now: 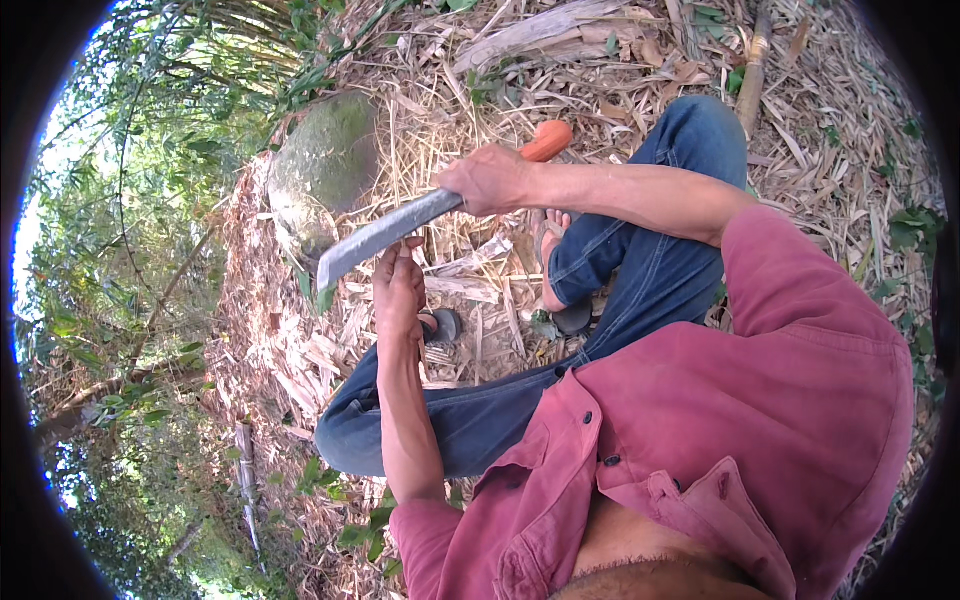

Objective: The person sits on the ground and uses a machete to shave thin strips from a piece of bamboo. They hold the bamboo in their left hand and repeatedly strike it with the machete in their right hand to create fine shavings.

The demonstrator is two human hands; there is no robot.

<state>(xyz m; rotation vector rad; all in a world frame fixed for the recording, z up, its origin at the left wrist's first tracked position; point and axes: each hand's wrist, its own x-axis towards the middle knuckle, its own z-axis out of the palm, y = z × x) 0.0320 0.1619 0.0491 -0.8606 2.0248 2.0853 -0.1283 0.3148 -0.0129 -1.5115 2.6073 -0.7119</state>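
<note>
Knife [388, 233]: right hand [492, 180] grips it.
Left hand [400, 290]: curled; I can't tell on what.
Strips [425, 140]: some look cut, rest unclear.

I look through a fisheye worn on the head's left side, facing steeply down: the faded red button-up shirt [730, 390] close below, straw-coloured leaf-littered ground [830, 110] beyond, green foliage [120, 240] along the left rim.

One left hand [400, 295], one right hand [492, 180], one long blade [390, 233], one orange handle [548, 141], two sandals [447, 326], one boulder [328, 150] beyond the left fingers [387, 264].
</note>
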